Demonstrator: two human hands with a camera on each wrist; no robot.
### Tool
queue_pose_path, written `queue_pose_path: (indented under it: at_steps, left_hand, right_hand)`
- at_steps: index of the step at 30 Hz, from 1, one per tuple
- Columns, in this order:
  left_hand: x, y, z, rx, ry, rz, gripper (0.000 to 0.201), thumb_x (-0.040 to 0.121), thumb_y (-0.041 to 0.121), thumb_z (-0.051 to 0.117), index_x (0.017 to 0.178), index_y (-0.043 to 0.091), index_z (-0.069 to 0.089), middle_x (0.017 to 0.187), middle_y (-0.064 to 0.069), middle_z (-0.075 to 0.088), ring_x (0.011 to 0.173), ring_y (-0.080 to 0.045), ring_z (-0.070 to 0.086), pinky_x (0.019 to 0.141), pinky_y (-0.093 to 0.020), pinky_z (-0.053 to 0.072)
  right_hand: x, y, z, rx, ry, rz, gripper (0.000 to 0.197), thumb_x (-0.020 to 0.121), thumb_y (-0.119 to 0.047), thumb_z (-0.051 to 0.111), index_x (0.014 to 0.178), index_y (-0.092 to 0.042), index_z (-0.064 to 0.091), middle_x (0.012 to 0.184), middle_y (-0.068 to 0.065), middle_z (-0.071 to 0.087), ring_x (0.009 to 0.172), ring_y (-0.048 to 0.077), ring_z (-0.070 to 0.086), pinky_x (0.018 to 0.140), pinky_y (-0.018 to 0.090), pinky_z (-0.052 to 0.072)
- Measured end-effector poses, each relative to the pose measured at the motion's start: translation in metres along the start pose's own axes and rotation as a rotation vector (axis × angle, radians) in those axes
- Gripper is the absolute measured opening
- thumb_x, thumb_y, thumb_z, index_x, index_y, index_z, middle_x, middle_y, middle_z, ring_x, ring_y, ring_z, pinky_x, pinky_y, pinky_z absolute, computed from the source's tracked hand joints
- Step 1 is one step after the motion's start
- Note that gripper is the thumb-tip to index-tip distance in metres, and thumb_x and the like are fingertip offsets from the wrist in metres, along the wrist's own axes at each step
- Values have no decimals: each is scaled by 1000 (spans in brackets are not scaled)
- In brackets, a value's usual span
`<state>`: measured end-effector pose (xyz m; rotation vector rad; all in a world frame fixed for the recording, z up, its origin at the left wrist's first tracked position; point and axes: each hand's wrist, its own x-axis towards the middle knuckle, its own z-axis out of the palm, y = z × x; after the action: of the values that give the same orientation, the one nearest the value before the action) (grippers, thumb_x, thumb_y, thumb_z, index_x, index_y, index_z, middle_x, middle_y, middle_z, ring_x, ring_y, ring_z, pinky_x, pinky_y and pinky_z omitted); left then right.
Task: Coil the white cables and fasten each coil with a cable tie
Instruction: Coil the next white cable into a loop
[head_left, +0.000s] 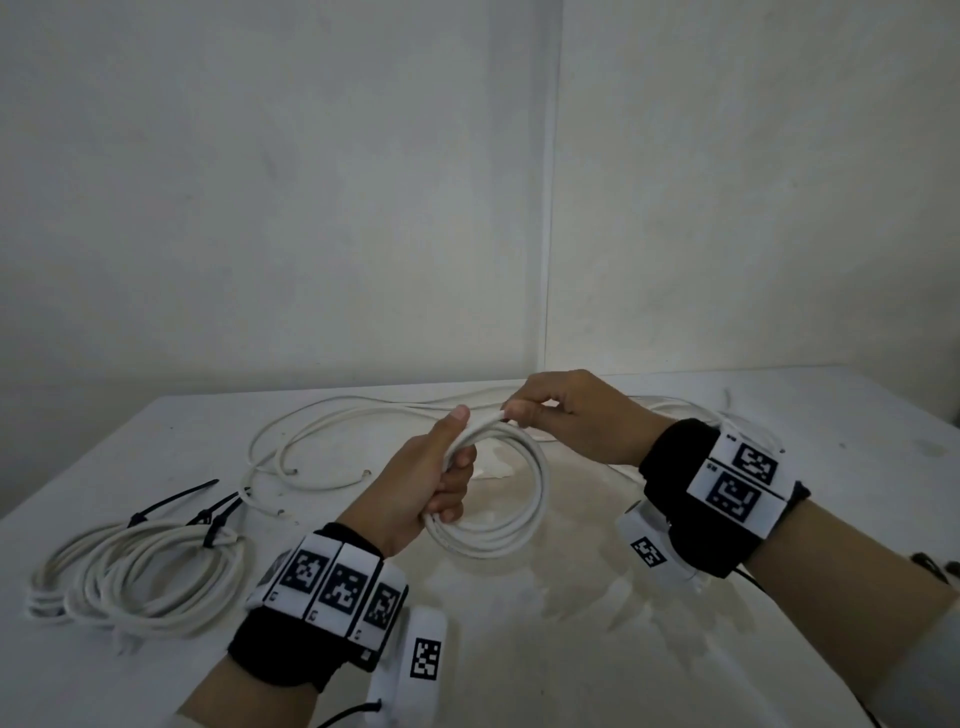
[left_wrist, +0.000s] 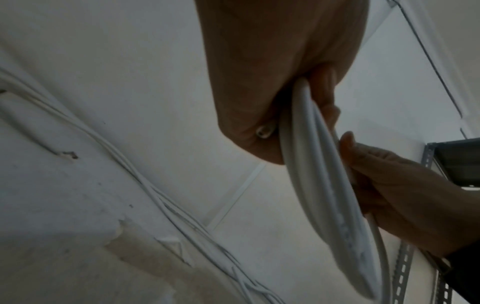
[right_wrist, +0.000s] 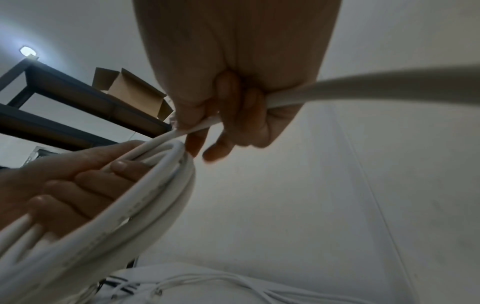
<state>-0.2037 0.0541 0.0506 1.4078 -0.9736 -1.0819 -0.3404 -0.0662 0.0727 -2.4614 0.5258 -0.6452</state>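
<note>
I hold a half-wound coil (head_left: 501, 499) of white cable above the middle of the white table (head_left: 649, 649). My left hand (head_left: 421, 488) grips the left side of the coil: my fingers curl round the bundled turns from beneath and my thumb lies along the top, its tip close to my right hand. In the left wrist view the turns run edge-on past my palm, and one cut end of cable pokes out beside the heel of my hand.

My right hand (head_left: 571, 415) is at the far top of the coil, fingers curled round a single strand of the same cable. In the right wrist view that strand (right_wrist: 363, 84) passes through my closed fingers and leads off to the right, and on the other side it joins the turns held by my left hand.

On the table to the left, near me, lie finished coils (head_left: 140, 577) of white cable, one overlapping the next, with black cable ties (head_left: 208, 512) fastened on their far side and the tie tails pointing away. Beyond them, on the far left of the table, loose cable (head_left: 311, 441) lies in open loops with cut ends showing. More white cable trails along the far edge of the table behind my hands, towards the right. Both wrists wear black bands with black-and-white printed markers.
</note>
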Motion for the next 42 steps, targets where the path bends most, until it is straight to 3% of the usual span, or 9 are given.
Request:
queue_pose_path:
  at_steps: [3,7,11,15,19,23,27,35,42]
  left_hand:
    - [1,1,4,-31,-30,-41,47,96,43,31,58,15,35,40,7,22,31,-6,19,38,-19,29]
    - [1,8,8,-47,-44,-41,47,96,43,32,58,16,36,39,8,23,30,-6,19,38,-18,29]
    - [0,9,9,-41,-27,-19,47,97,42,32,58,16,36,39,8,23,31,-6,19,37,-18,27]
    - [0,4,7,-144,46,37,48,97,41,31,58,15,34,37,7,23,29,-6,18,35,-17,23]
    - [1,2,5,-199,96,76,49,96,43,34,56,14,34,37,7,23,29,-6,18,35,-17,24]
    - [-2,6,3,-197,6,106,43,76,52,48,59,15,34,37,8,22,29,-5,18,35,-18,27]
    - [-3,6,-3,-139,-7,106,41,75,49,48,60,14,34,38,9,23,29,-4,19,37,-18,29]
    - [0,2,-7,-235,-10,18,37,88,33,40,57,13,37,36,8,22,28,-6,19,36,-18,30]
    - [2,8,6,-117,167,69,40,91,34,44,56,16,33,43,6,20,33,-8,18,37,-20,26]
  right_hand:
    - [2,4,2,-99,165,-67,21,90,-25,55,88,-10,71,84,4,68,76,23,60,72,37,47]
    - [5,8,0,-105,294,-70,18,89,-22,58,84,-10,71,63,-10,58,53,3,49,57,25,36]
    - [7,12,-6,-106,350,-35,20,90,-24,56,82,-11,69,65,8,63,55,18,47,60,35,43]
    - [-1,4,-3,41,171,17,21,92,-30,51,80,-15,62,73,5,63,70,21,57,72,34,45]
    - [-12,-2,10,212,-50,45,29,82,-29,65,98,-5,62,83,8,64,76,16,60,71,24,46]
    - [-10,-8,0,305,-88,62,18,90,-8,57,99,6,62,68,2,61,51,-3,53,50,7,39]
    - [-5,-10,-7,284,-183,107,20,93,-14,53,100,1,63,62,-5,60,44,9,36,40,17,29]
    - [-6,-5,3,291,-156,116,21,94,-19,50,88,-3,62,61,-4,56,52,20,34,40,20,30]
    - [-7,-5,2,295,-63,66,29,95,-14,49,90,13,59,62,2,54,44,3,42,42,10,31]
